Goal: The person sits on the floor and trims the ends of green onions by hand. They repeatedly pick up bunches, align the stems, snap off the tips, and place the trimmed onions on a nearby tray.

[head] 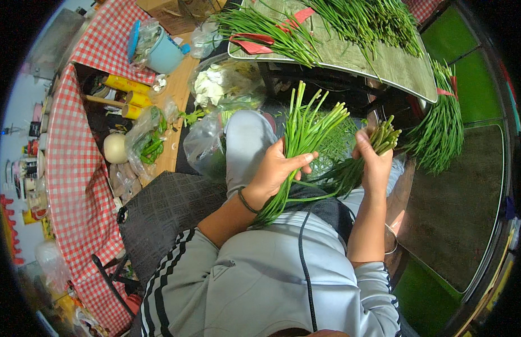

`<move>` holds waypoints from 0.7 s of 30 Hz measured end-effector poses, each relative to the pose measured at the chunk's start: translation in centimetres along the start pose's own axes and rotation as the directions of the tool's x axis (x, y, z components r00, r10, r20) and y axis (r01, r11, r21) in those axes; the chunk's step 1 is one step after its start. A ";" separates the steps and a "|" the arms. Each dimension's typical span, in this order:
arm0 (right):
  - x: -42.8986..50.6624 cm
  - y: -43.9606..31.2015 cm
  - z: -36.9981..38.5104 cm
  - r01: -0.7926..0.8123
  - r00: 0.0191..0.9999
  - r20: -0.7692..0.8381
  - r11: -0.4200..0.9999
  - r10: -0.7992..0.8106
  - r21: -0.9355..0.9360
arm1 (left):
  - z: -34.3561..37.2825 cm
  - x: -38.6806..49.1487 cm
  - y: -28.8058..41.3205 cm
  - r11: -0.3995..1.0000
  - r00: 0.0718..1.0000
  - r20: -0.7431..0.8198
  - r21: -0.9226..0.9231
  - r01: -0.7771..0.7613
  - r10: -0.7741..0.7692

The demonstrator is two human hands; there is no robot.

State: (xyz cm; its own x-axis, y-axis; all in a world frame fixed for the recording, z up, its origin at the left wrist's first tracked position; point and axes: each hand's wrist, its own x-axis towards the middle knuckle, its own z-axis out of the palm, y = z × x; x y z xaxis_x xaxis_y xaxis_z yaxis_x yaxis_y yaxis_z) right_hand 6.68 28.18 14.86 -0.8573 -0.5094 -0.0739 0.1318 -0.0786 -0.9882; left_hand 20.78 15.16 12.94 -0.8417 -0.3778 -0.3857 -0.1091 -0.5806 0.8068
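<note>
A loose bunch of garlic chives (304,135) lies across my left hand (281,164), thumb over the stems. Its cut ends fan upward, and the leaf tips hang down beside my forearm. In my right hand (372,156) is a second, tighter chive bunch (384,137), its pale cut ends just above the fist. The dark leaves of that bunch trail down and left over my lap. Both hands are above my knees, apart from each other. Below and between them, green trimmings (334,135) lie in a heap, partly hidden by the bunches.
Ahead, a small table (395,76) carries more chives (365,25), some tied with red ribbon (252,44). A tied bunch (441,122) hangs at its right edge. Left are a blue bucket (165,52), bagged green peppers (153,145), a bag of cauliflower (212,86) and a checked tablecloth (70,168).
</note>
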 end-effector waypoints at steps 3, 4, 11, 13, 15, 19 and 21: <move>-0.7 -1.1 1.2 -0.049 0.986 0.159 0.997 0.041 0.051 | 0.1 0.0 -0.1 1.000 1.000 0.010 0.020 -0.012 0.012; -0.8 -1.4 1.6 -0.095 0.978 0.188 0.995 0.092 0.011 | 0.3 0.0 -0.2 0.999 0.999 0.046 0.036 -0.030 0.028; -0.5 -1.0 3.1 -0.148 0.978 0.132 0.983 0.161 -0.106 | 0.8 -0.2 -0.5 0.976 0.993 0.122 0.216 -0.026 0.000; -0.5 -0.6 2.9 -0.160 0.978 0.118 0.983 0.170 -0.085 | 0.9 -0.2 -0.6 0.994 0.988 0.152 0.098 -0.041 0.026; -0.4 -0.4 2.8 -0.146 0.980 0.125 0.987 0.154 -0.065 | 0.8 -0.1 -0.6 0.998 0.988 0.152 0.062 -0.024 0.014; -0.5 -0.2 3.0 -0.098 0.980 0.169 0.993 0.109 -0.073 | 0.4 0.1 -0.6 0.984 0.989 0.149 0.174 -0.048 0.021; -0.4 -0.1 3.1 -0.104 0.980 0.159 0.988 0.121 -0.110 | 0.3 0.1 -0.6 0.970 0.987 0.157 0.236 -0.063 0.026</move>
State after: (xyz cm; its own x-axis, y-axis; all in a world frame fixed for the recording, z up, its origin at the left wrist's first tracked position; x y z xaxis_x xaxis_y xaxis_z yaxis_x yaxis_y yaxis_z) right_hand 8.54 25.75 15.38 -0.7449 -0.6450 -0.1705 0.1647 0.0699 -0.9839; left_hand 20.62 15.67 12.48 -0.9169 -0.2749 -0.2893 -0.1772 -0.3690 0.9124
